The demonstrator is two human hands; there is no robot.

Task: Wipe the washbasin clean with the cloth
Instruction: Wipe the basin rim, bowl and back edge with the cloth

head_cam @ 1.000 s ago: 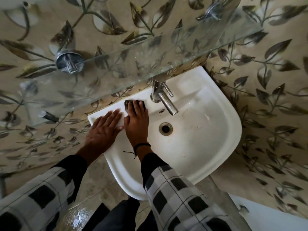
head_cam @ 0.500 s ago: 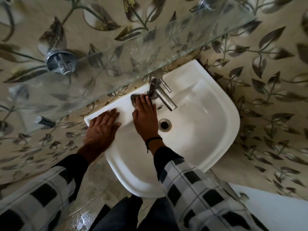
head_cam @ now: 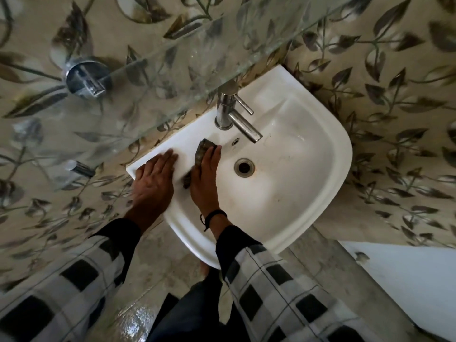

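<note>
Bracing you, your left hand (head_cam: 153,180) lies flat on the basin (head_cam: 308,213) — your right hand (head_cam: 205,180), fingers straight, presses the cloth (head_cam: 202,149).

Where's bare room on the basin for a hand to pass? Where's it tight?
Free: the bowl between the drain and the right rim of the basin; the back ledge right of the tap; the bowl wall in front of the drain. Tight: the left back ledge, where the left hand lies flat and the right hand presses the cloth, tap just behind.
</note>
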